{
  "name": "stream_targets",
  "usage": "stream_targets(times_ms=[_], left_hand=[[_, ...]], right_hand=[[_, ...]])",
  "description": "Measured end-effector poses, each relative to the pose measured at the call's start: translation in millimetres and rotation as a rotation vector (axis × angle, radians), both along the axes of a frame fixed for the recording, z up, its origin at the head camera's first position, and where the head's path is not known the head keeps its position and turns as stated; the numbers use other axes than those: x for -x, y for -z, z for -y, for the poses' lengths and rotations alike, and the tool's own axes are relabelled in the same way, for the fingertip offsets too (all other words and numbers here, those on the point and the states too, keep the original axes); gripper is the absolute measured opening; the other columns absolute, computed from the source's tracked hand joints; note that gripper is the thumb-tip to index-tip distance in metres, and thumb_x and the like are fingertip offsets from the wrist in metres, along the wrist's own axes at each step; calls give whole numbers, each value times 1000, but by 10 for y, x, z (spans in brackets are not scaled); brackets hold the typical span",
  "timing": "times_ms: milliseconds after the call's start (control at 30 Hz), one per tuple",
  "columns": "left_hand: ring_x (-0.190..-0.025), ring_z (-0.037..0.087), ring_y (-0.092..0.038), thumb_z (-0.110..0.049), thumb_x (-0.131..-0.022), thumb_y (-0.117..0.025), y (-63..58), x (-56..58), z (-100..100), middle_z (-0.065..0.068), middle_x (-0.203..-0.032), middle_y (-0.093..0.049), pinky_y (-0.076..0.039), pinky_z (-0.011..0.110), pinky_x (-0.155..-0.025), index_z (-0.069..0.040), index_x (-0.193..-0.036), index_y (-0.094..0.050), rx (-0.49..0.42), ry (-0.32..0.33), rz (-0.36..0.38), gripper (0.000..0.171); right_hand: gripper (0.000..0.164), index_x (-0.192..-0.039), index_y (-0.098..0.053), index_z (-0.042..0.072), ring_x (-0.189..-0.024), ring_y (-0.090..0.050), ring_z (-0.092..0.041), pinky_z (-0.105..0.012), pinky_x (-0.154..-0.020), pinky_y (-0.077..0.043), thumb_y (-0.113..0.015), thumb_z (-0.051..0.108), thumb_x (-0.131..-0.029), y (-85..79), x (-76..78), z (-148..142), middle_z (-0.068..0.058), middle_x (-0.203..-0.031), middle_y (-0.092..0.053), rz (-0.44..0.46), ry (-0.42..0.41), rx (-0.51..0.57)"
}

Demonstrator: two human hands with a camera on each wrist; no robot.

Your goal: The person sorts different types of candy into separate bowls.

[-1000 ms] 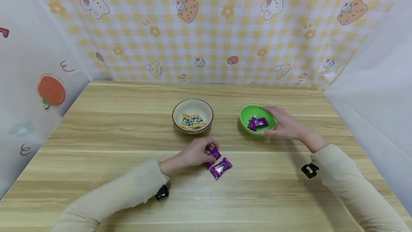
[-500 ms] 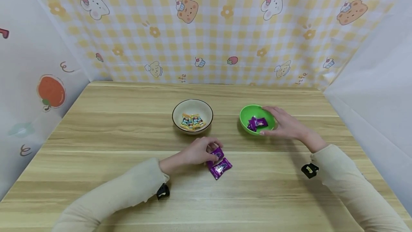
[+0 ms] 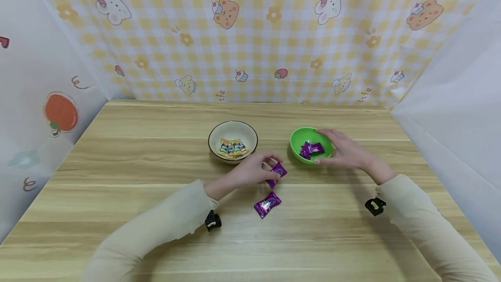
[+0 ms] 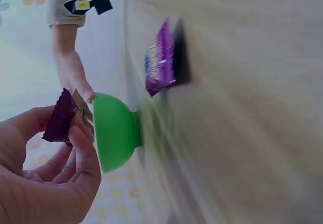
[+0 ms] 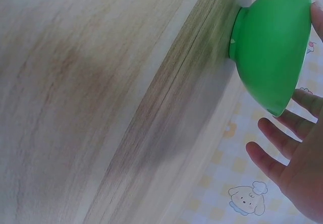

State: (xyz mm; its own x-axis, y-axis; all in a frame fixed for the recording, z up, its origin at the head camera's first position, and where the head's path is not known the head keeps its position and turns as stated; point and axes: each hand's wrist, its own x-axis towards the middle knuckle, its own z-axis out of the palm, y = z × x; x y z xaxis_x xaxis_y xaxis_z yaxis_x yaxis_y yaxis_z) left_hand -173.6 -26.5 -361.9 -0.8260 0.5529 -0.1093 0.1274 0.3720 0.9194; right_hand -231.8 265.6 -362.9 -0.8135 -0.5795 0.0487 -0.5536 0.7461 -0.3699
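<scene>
My left hand pinches a purple wrapped candy between thumb and fingers, raised above the table; the left wrist view shows the held candy near the green bowl. My right hand rests at the right side of the green bowl, thumb at the near rim and fingers at the far rim. In the right wrist view, that hand's fingers are spread and fairly straight beside the bowl wall. Several purple candies lie inside the bowl. Another purple candy lies on the table.
A cream bowl with a dark rim stands left of the green one and holds several yellow-wrapped candies. Both bowls stand on the wooden table. A checked curtain hangs behind the table's far edge.
My left hand has picked up one purple candy from beside the other and carried it right and away from me, toward the green bowl. The right hand stays at the bowl.
</scene>
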Motion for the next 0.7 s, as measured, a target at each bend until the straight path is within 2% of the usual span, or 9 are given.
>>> stream_targets(times_ms=[267, 467, 700], left_hand=[[-70, 13, -59, -8, -76, -69, -70, 147, -195, 4, -90, -60, -50, 28, -64, -2, -111, -56, -35, -42, 24, 37], [-77, 12, -56, -15, -77, -69, -79, 288, -326, 0, -90, -59, -46, 23, -64, -6, -113, -56, 17, -76, 11, 39], [-80, 11, -55, -18, -78, -69, -113, 398, -475, -2, -91, -58, -44, 24, -67, -9, -116, -55, 72, -102, 3, 42]], right_hand=[[93, -135, -30, 1, -118, -31, -37, -55, -92, -27, -67, 53, -68, -5, -12, 6, -22, -131, -33, -12, -1, -1], [93, -135, -30, 1, -118, -31, -38, -56, -91, -28, -67, 53, -68, 0, -10, 3, -22, -132, -33, -2, 0, 2], [90, -135, -29, 3, -118, -31, -38, -56, -90, -29, -67, 52, -70, 0, -13, 9, -22, -132, -32, 4, -4, 3]])
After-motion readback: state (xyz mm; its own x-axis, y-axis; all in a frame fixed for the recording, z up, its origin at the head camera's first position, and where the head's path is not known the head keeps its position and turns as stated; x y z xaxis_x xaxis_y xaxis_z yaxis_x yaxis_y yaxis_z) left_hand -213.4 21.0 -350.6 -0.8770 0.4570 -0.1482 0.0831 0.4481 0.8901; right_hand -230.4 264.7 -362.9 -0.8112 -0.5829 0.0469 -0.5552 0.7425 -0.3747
